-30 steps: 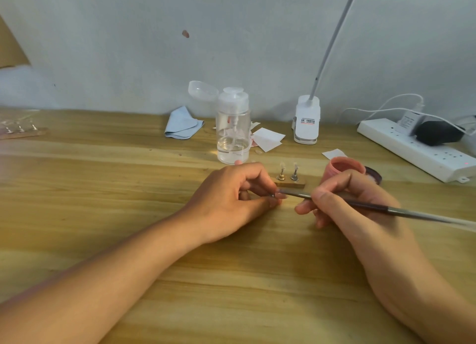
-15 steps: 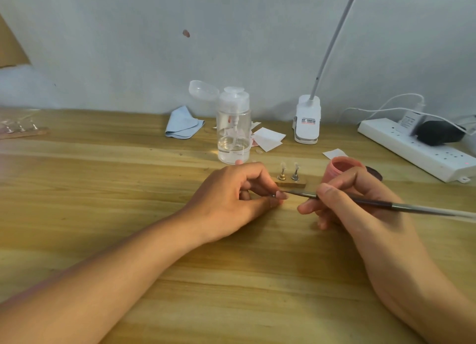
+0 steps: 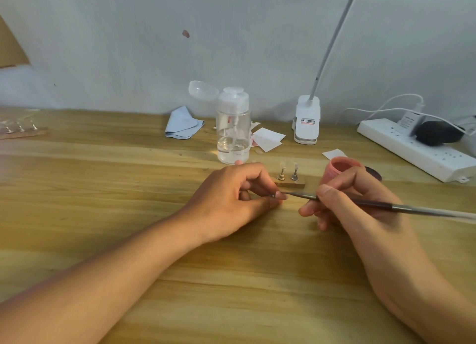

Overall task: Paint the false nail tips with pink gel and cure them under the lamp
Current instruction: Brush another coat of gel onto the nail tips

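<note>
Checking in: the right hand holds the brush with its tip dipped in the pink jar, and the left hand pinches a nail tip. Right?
Not quite. The head view shows the tip of the brush on the nail tip that the left hand pinches, not in the pink jar, which stands behind the right hand. The rest holds.

I see left hand (image 3: 229, 196) resting on wooden table (image 3: 103, 189), fingers curled, pinching nail tip (image 3: 280, 195). Right hand (image 3: 355, 222) grips brush (image 3: 373, 204) pen-style, bristle end touching tip. Behind, I note wooden stand (image 3: 289, 184) with two metal holders (image 3: 281, 175) upright, pink gel jar (image 3: 343, 166) partly behind right fingers, pump bottle (image 3: 233, 137), blue cloth (image 3: 181, 123), clip lamp base (image 3: 307, 122), power strip (image 3: 417, 153) far right.
</note>
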